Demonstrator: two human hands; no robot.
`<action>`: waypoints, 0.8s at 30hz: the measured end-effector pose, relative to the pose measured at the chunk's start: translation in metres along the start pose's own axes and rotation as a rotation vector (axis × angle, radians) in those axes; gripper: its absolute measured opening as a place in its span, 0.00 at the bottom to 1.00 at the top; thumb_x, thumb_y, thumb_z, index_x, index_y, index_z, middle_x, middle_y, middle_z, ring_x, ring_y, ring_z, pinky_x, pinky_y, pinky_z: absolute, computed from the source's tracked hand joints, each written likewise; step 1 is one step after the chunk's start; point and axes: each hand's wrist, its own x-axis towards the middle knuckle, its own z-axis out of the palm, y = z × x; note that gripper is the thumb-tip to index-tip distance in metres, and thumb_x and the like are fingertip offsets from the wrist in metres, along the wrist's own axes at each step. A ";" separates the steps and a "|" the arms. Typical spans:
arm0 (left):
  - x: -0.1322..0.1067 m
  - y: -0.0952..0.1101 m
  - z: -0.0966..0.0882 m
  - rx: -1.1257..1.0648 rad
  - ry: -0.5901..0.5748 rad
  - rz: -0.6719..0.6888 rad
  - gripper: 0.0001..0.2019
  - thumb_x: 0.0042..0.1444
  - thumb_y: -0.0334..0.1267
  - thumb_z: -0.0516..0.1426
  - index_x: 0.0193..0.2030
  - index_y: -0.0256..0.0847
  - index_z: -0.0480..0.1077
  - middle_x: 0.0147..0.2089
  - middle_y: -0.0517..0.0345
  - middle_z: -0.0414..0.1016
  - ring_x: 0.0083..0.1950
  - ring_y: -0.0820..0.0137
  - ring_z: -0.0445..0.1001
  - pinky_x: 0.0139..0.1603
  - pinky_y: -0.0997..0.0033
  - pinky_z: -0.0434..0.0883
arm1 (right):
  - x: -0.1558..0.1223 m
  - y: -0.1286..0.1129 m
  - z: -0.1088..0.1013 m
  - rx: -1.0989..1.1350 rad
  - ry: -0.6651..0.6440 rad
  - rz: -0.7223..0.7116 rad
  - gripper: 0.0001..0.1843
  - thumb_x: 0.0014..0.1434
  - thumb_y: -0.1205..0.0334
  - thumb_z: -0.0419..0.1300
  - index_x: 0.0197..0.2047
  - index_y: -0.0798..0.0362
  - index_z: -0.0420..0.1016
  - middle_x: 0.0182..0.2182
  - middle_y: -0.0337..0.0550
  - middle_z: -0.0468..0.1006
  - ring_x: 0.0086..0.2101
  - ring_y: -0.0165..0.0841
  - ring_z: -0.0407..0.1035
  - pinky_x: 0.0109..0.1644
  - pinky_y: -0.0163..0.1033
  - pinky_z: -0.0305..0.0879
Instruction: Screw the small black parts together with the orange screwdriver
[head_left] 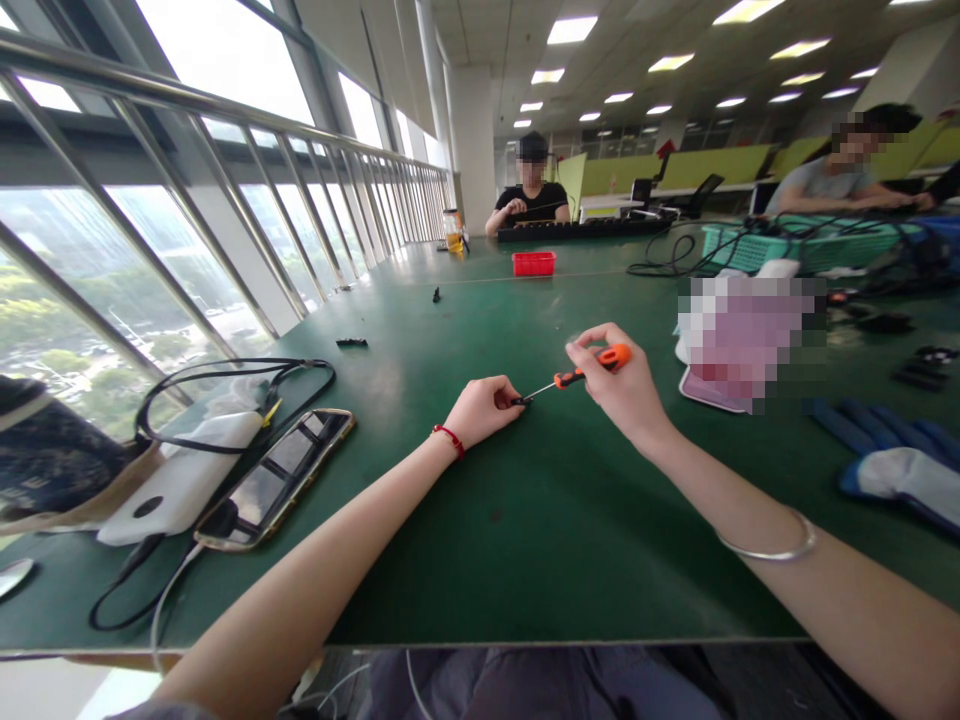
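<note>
My right hand [619,385] grips the orange and black handle of a screwdriver [570,378], its thin metal shaft slanting down to the left. Pinched in the fingers of my left hand [486,408] is a small black part [523,400], low over the green table [480,560]. The screwdriver's tip meets the black part or lies right beside it; I cannot tell which. Most of the part is covered by my left fingers, so its kind does not show.
Small black pieces [352,343] lie ahead on the left, and a red tray [533,263] stands farther back. A phone [277,480], a white power bank [180,475] and cables sit left. Blue-white gloves [911,475] and a teal basket [810,245] are right. A person [531,190] sits opposite.
</note>
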 end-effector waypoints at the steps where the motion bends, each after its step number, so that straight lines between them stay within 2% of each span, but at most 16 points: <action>1: 0.000 0.000 0.000 0.001 0.002 0.003 0.04 0.46 0.35 0.59 0.27 0.37 0.69 0.26 0.60 0.73 0.26 0.74 0.68 0.27 0.76 0.65 | -0.001 -0.002 0.000 -0.051 0.006 -0.019 0.12 0.53 0.53 0.59 0.27 0.51 0.65 0.17 0.31 0.61 0.18 0.25 0.57 0.24 0.33 0.55; 3: 0.000 0.000 0.000 0.004 0.005 0.008 0.04 0.46 0.35 0.59 0.27 0.37 0.69 0.26 0.60 0.73 0.26 0.74 0.68 0.28 0.77 0.65 | -0.003 -0.004 0.000 -0.111 -0.004 -0.068 0.10 0.53 0.55 0.58 0.26 0.52 0.66 0.18 0.33 0.63 0.19 0.25 0.57 0.26 0.34 0.56; 5: 0.000 -0.001 0.000 0.008 0.008 0.010 0.05 0.46 0.35 0.60 0.26 0.37 0.69 0.26 0.60 0.72 0.26 0.74 0.68 0.27 0.77 0.65 | -0.004 -0.005 0.000 -0.113 -0.021 -0.108 0.05 0.50 0.60 0.59 0.29 0.52 0.67 0.21 0.33 0.65 0.20 0.25 0.58 0.28 0.34 0.57; 8: 0.000 -0.001 0.000 0.008 0.004 0.016 0.05 0.46 0.35 0.59 0.27 0.37 0.69 0.25 0.60 0.72 0.26 0.74 0.68 0.27 0.77 0.64 | -0.004 -0.002 0.001 -0.039 -0.026 -0.122 0.13 0.46 0.65 0.60 0.37 0.50 0.65 0.22 0.31 0.64 0.21 0.26 0.59 0.27 0.34 0.58; 11: 0.000 -0.002 -0.001 0.001 0.000 0.018 0.05 0.46 0.35 0.59 0.27 0.36 0.69 0.26 0.60 0.72 0.26 0.74 0.68 0.28 0.76 0.64 | -0.004 -0.001 0.000 -0.023 -0.040 -0.126 0.14 0.48 0.62 0.61 0.39 0.50 0.64 0.20 0.29 0.62 0.22 0.27 0.62 0.31 0.35 0.60; 14: 0.000 -0.001 0.000 -0.008 0.005 0.015 0.05 0.46 0.35 0.59 0.27 0.36 0.69 0.26 0.60 0.72 0.26 0.74 0.68 0.28 0.76 0.65 | -0.005 -0.004 -0.001 -0.083 -0.093 -0.105 0.09 0.52 0.55 0.59 0.33 0.51 0.66 0.19 0.31 0.64 0.21 0.27 0.62 0.31 0.35 0.60; 16: 0.000 -0.001 0.000 -0.007 0.008 0.014 0.05 0.46 0.35 0.59 0.26 0.36 0.69 0.26 0.60 0.72 0.26 0.74 0.67 0.28 0.76 0.64 | -0.006 -0.007 -0.002 -0.108 -0.106 -0.120 0.08 0.53 0.56 0.59 0.30 0.51 0.68 0.20 0.33 0.66 0.21 0.27 0.62 0.29 0.35 0.59; 18: 0.000 -0.001 0.000 0.001 0.010 0.016 0.05 0.46 0.36 0.59 0.26 0.36 0.69 0.25 0.60 0.71 0.26 0.75 0.67 0.27 0.76 0.64 | -0.006 -0.007 -0.001 -0.102 -0.089 -0.158 0.06 0.51 0.61 0.60 0.33 0.51 0.68 0.21 0.32 0.65 0.22 0.27 0.61 0.29 0.34 0.59; 20: 0.000 -0.001 0.000 0.010 0.011 0.019 0.05 0.46 0.36 0.60 0.26 0.36 0.69 0.25 0.60 0.71 0.25 0.75 0.67 0.27 0.76 0.63 | -0.006 -0.005 0.000 -0.074 -0.074 -0.187 0.13 0.48 0.64 0.60 0.39 0.51 0.66 0.23 0.32 0.65 0.22 0.27 0.61 0.29 0.34 0.59; 22: 0.000 0.000 0.000 0.015 0.012 0.019 0.05 0.46 0.35 0.60 0.26 0.36 0.69 0.25 0.60 0.71 0.25 0.75 0.66 0.27 0.77 0.63 | -0.006 -0.004 0.000 -0.069 -0.072 -0.200 0.17 0.47 0.64 0.61 0.42 0.50 0.65 0.24 0.31 0.65 0.22 0.27 0.61 0.30 0.34 0.59; 24: -0.001 0.001 0.000 0.014 0.015 0.018 0.05 0.46 0.35 0.60 0.26 0.36 0.69 0.24 0.61 0.71 0.25 0.75 0.66 0.27 0.77 0.63 | -0.006 -0.004 0.001 -0.105 -0.074 -0.186 0.15 0.49 0.61 0.61 0.41 0.50 0.65 0.21 0.30 0.64 0.21 0.26 0.60 0.30 0.35 0.59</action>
